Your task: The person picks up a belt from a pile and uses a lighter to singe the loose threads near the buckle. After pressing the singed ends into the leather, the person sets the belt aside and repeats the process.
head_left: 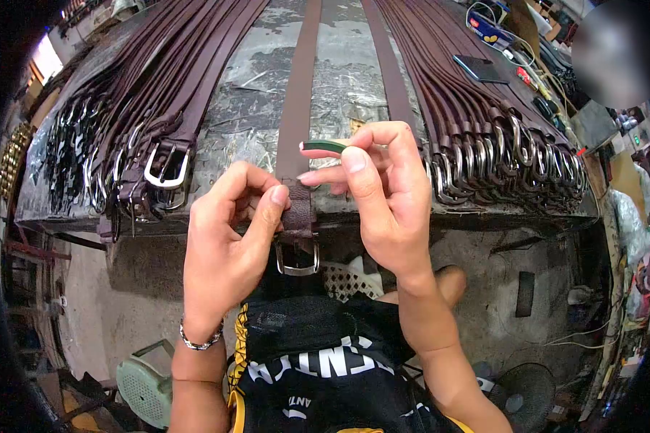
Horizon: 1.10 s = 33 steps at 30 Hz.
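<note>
A brown leather belt (300, 86) runs lengthwise down the middle of the worktable, its buckle end hanging over the front edge. At that end is a silver buckle (298, 270), with a grained dark leather loop (298, 214) just above it. My left hand (237, 216) is closed, thumb and forefinger pinched at the belt's left edge beside the loop. Over the belt's right side, my right hand (383, 191) pinches a thin, dark green strip-like tool (323, 147) with a pale tip between thumb and forefinger. Its other fingers point toward the belt just above the loop.
Belts with buckles lie in piles on the left (144, 94) and right (440, 94) of the worktable (260, 79). A phone (479, 68) rests on the right pile. Below are a green stool (143, 390) and a dark fan (521, 397). A blurred patch covers the upper right.
</note>
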Available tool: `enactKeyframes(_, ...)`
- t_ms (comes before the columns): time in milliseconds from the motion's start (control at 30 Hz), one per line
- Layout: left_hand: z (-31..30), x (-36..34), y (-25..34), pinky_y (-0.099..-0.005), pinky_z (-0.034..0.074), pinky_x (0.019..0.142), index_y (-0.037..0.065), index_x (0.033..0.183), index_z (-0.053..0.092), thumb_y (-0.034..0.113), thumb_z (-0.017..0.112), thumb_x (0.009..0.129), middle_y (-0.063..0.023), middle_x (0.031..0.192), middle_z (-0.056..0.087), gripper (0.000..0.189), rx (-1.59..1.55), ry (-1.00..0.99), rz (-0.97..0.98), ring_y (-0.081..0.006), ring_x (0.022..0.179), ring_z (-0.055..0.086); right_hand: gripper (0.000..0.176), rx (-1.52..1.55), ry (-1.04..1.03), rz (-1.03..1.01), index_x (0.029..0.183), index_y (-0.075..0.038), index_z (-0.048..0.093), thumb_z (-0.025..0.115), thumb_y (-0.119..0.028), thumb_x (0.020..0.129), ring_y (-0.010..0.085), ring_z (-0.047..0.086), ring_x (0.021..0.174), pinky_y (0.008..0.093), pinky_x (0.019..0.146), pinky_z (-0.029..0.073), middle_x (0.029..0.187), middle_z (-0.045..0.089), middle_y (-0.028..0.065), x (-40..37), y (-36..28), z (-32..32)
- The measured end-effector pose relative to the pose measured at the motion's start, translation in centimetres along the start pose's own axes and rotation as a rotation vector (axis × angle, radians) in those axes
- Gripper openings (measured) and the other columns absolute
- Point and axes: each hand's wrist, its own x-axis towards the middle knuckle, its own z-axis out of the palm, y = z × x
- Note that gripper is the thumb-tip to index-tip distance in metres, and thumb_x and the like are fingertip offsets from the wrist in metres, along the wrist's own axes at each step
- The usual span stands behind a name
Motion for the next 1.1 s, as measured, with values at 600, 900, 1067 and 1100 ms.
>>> enactKeyframes(600,-0.1,-0.8,-1.6,-0.0217,0.051,0.061,0.001,0.104,0.054,0.012,0.054,0.110,-0.0098,0.093,0.068,0.013,-0.329,0.269,0.032,-0.0101,0.070,0.065,0.010,-0.094,-0.037,0.028,0.114,0.000,0.045,0.048,-0.009,0.111,0.0221,0.076,0.092,0.0301,0.082,0.061,0.105,0.072,0.0224,-0.5,0.7,0.2)
enactKeyframes(900,-2.3,-1.8,-1.2,-0.0195,0.047,0.058,0.000,0.102,0.062,0.009,0.063,0.105,-0.0069,0.089,0.070,0.010,-0.264,0.248,0.024,-0.0067,0.068,0.062,0.006,-0.233,-0.142,-0.035,0.101,0.003,0.062,0.065,-0.001,0.098,0.0185,0.074,0.095,0.0289,0.084,0.057,0.116,0.072,0.0184,-0.5,0.4,-0.7)
enactKeyframes(1067,-2.3,-2.3,-0.4,-0.0187,0.046,0.057,0.000,0.101,0.063,0.008,0.065,0.103,-0.0051,0.088,0.070,0.009,-0.236,0.264,0.021,-0.0059,0.068,0.063,0.011,-0.315,-0.132,-0.102,0.093,0.002,0.067,0.074,-0.001,0.086,0.0162,0.070,0.086,0.0290,0.073,0.055,0.110,0.074,0.0122,-0.2,0.5,-0.4)
enactKeyframes(1100,-2.3,-2.4,-0.4,-0.0186,0.046,0.057,0.000,0.100,0.063,0.007,0.065,0.103,-0.0048,0.088,0.070,0.009,-0.231,0.265,0.021,-0.0058,0.068,0.063,0.011,-0.320,-0.140,-0.109,0.093,0.001,0.067,0.074,-0.001,0.085,0.0169,0.070,0.087,0.0292,0.073,0.055,0.111,0.074,0.0123,-0.2,0.4,-0.5)
